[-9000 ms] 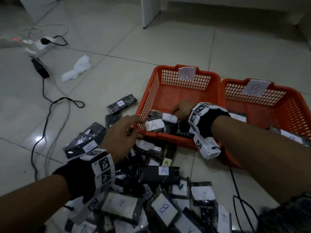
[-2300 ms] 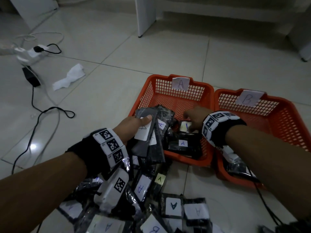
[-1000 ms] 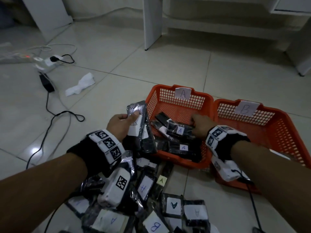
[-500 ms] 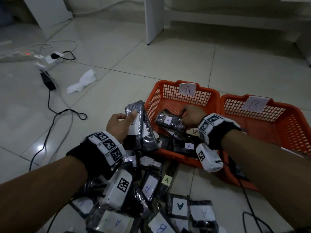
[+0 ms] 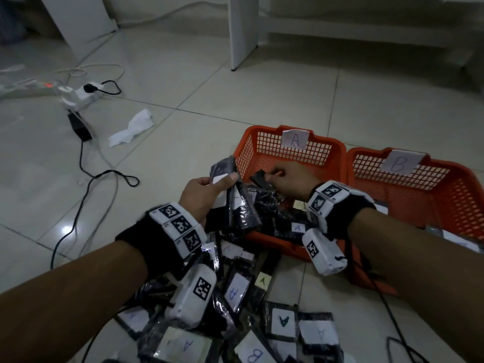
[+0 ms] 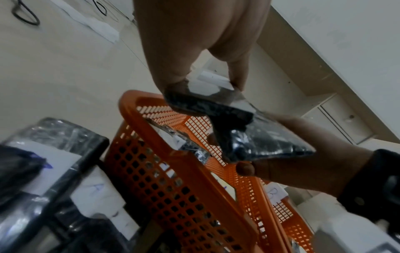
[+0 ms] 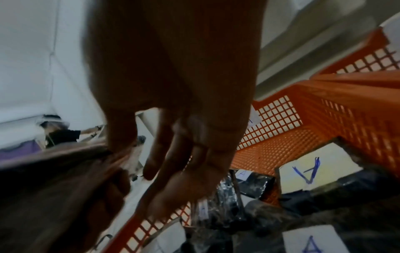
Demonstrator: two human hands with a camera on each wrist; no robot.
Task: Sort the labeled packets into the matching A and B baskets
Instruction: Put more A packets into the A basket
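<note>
Two orange baskets stand side by side on the tiled floor: basket A (image 5: 264,153) with a paper A label (image 5: 295,138), and basket B (image 5: 445,195) to its right. Several black packets lie in basket A (image 7: 309,167). My left hand (image 5: 222,179) grips a bundle of black packets (image 5: 235,205) with white labels, raised at basket A's left rim (image 6: 138,119). My right hand (image 5: 272,175) pinches one black packet (image 5: 259,179) over basket A, right next to the bundle (image 6: 266,142). A pile of labeled packets (image 5: 238,289) covers the floor below my wrists.
A power strip (image 5: 76,95), a black adapter (image 5: 80,125) and cables (image 5: 86,184) lie on the floor at left. Beside them is a crumpled white paper (image 5: 132,128). A white furniture leg (image 5: 242,32) stands behind the baskets. A thin cable (image 5: 392,318) runs at lower right.
My left hand left the pile and now holds a bundle up. My right hand moved left from the packets inside basket A toward the bundle and now pinches a dark packet.
</note>
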